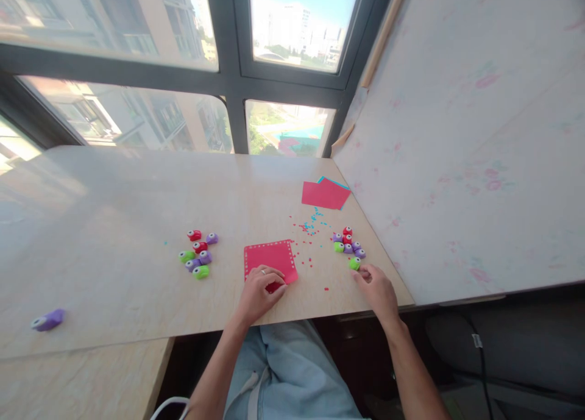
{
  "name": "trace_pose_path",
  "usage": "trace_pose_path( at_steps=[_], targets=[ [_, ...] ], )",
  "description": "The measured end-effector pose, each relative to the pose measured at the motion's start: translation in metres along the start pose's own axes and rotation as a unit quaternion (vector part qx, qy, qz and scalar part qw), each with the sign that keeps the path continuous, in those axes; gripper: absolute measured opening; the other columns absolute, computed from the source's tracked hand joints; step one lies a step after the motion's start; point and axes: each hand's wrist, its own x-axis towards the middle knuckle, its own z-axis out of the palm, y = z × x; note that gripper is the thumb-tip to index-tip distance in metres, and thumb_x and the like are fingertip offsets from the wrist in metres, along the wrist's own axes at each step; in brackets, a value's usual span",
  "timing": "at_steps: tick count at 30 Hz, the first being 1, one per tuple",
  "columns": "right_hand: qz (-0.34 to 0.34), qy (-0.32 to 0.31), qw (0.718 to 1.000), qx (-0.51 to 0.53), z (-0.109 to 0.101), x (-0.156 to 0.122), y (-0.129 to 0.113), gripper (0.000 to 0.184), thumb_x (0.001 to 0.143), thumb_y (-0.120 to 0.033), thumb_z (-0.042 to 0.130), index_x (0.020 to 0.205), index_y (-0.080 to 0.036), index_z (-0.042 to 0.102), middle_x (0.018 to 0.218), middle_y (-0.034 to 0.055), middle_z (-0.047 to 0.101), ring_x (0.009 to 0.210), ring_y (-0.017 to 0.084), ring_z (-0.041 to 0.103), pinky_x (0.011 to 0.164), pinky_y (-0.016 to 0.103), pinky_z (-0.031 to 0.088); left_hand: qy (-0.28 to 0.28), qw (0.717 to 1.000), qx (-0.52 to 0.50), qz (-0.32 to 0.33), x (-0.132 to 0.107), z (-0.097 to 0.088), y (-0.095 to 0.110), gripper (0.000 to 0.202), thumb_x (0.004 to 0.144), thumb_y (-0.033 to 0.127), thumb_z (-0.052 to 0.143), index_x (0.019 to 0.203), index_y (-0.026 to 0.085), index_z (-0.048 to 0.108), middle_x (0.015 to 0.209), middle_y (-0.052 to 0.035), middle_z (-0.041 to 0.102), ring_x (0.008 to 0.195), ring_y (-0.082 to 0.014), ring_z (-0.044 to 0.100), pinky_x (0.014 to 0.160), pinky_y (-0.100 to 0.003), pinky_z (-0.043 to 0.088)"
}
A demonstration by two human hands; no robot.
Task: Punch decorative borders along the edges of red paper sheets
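A square red sheet of paper point(272, 255) lies near the table's front edge, with small punched holes along its left, top and right sides. My left hand point(261, 292) rests on its lower part, fingers loosely bent and the thumb apart from them. Some of the paper is hidden under this hand. On the right, my right hand point(375, 288) has its thumb and fingertips closed on a small green craft hole punch point(354, 263), which stays at table level. Just behind it sits a cluster of similar red, purple and green hole punches point(348, 248).
Another group of hole punches point(200, 257) stands left of the paper, and a lone purple punch point(48, 320) lies far left. Red and blue paper bits point(311, 225) are scattered mid-table. Red and blue sheets point(325, 193) lie near the wall point(457, 133). A window point(292, 121) is behind.
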Motion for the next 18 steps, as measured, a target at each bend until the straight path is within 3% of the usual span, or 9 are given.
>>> trace_pose_path(
  at_steps=[7,13,18],
  targets=[
    [-0.041,-0.109,0.985,0.131,-0.001,-0.004,-0.013,0.035,0.078,-0.05,0.06,0.093,-0.019,0.07,0.075,0.0056,0.069,0.066,0.022,0.064,0.067,0.035,0.051,0.001,1.0,-0.007,0.0,-0.001,0.0,0.0,0.009,0.086,0.024,0.067,0.078,0.022,0.071,0.093,-0.004,0.074,0.091,-0.0202,0.065,0.084,-0.036,0.045],
    [-0.096,0.007,0.991,0.09,0.0,0.009,-0.009,0.033,0.079,-0.036,0.054,0.103,-0.017,0.068,0.091,0.0089,0.065,0.069,0.02,0.061,0.075,0.037,0.052,0.0,1.0,-0.009,-0.002,-0.001,0.0,-0.001,0.008,0.086,0.024,0.068,0.079,0.022,0.071,0.093,-0.0035,0.074,0.09,-0.0198,0.065,0.084,-0.036,0.044],
    [-0.099,-0.023,0.995,0.015,-0.001,0.018,0.004,0.041,0.078,-0.027,0.052,0.116,-0.019,0.066,0.084,0.0042,0.056,0.063,0.019,0.054,0.071,0.037,0.049,0.002,1.0,-0.01,0.005,-0.001,0.002,-0.004,0.007,0.085,0.023,0.068,0.079,0.021,0.071,0.093,-0.0041,0.074,0.09,-0.0204,0.064,0.084,-0.037,0.044]
  ],
)
